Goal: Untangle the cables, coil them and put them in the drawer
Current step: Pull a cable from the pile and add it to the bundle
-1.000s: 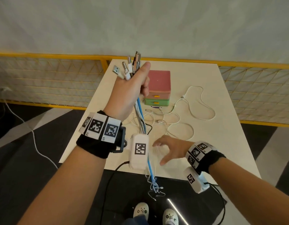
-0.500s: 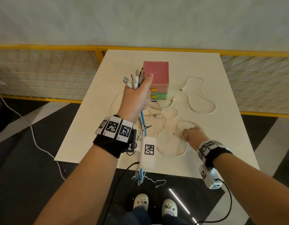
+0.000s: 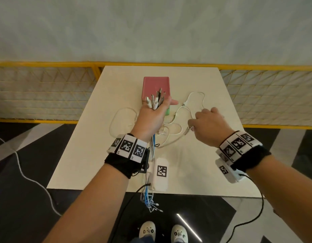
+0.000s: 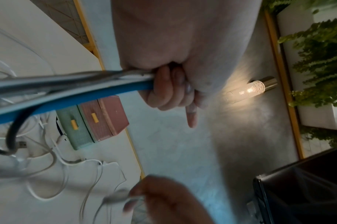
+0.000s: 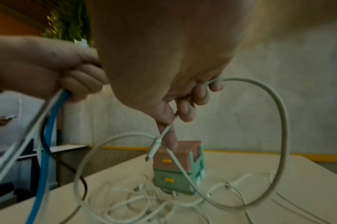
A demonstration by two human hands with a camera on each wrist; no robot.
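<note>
Above the table's middle, your left hand point(image 3: 152, 118) is clenched round a bundle of cables point(image 3: 153, 102), their plugs fanned out above your fist toward twelve o'clock. One blue cable point(image 4: 98, 97) and several pale ones run back under your wrist, and their far ends point(image 3: 150, 203) dangle past the table's near edge at six o'clock. From the left wrist view, your fingers point(image 4: 164, 89) wrap the bundle tightly, with the index finger sticking out straight.

At three o'clock from that fist, your right hand point(image 3: 207, 126) pinches a single white cable point(image 5: 279, 136) just behind its plug point(image 5: 153, 149), thumb against forefinger; the plug hangs down from the pinch and the cable arcs in a wide loop from your other fingers down to the table point(image 3: 92, 155). More white cables point(image 3: 171, 132) lie in loose, overlapping loops on the tabletop between and beyond your two hands, reaching out toward two o'clock.

Behind your left fist at twelve o'clock stands the small drawer box point(image 3: 156, 85), pink on top with a green drawer point(image 5: 171, 181) below, each with a yellow handle; both drawers look closed, and a few cables lie against its base.

Beyond the table runs a yellow railing point(image 3: 46, 64) before a pale wall. Your shoes point(image 3: 147, 231) show at six o'clock on the dark floor.
</note>
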